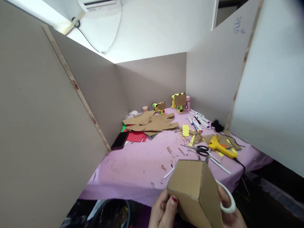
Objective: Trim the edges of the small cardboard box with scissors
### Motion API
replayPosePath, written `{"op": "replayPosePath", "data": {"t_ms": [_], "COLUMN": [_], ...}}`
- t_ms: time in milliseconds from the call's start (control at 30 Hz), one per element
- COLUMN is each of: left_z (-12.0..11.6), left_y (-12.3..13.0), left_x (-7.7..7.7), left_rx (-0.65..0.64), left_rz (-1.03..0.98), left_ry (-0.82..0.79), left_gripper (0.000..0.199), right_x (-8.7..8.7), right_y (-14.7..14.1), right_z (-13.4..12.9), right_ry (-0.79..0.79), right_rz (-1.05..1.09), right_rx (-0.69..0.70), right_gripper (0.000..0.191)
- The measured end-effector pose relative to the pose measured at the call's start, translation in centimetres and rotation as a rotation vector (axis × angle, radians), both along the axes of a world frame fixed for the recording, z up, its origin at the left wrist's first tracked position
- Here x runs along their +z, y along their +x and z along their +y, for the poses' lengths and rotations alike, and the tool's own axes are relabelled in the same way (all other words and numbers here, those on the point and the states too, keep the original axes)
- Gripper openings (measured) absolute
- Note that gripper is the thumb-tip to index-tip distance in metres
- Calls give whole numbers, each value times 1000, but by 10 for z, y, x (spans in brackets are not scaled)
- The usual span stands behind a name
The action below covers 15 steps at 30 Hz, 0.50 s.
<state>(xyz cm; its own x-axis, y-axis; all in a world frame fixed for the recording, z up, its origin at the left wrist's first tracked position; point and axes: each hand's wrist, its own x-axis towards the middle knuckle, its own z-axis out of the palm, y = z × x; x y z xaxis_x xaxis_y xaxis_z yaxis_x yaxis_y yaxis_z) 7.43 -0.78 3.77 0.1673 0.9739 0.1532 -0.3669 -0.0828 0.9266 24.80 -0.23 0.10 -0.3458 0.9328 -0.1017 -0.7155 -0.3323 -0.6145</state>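
Observation:
A small folded cardboard box (186, 179) with dark-lined edges is held low in front of me. My left hand (163, 210) grips its lower left corner, thumb pressed on the near face. On the far right side, my right hand (231, 215) has its fingers in a white loop (230, 207) that looks like the handle of scissors. The box hides most of that hand and the rest of the tool. Grey pointed tips rise just behind the box's top edge. Past the box, black-handled scissors (203, 150) lie beside a yellow glue gun (220, 147).
Cardboard pieces (152, 122), red paper (135, 136) and a phone (120, 140) lie on the left of the pink-covered table (142, 161). Markers (199, 118) and yellow-and-cardboard figures (180, 103) are at the back right. Board partitions surround the table; a bin (118, 212) stands below.

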Motion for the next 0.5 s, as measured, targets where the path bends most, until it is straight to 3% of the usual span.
{"op": "replayPosePath", "data": {"t_ms": [67,233,300,433,500], "left_z": [1,-1,-2,-2,-3], "left_y": [1,9,12,17,14], "left_x": [-4,-13,-13,-11,-10], "left_rx": [-8,114,120,92,163], "left_rz": [-27,-44,-32,-65,-45], "left_ry": [5,-42,-81,-129,-68], "left_gripper": [52,128,145,138,132], "right_x": [-3,-12,-15,-18,-19], "right_y": [-1,-7,-8,-9,-10], "right_z": [4,7,5,0,0], "right_ry": [-31,-18,-15,-47,-10], "right_rz": [20,29,26,-7,-61], "right_rx": [-4,-112,-127,-161,-200], "right_gripper": [47,47,42,35,40]}}
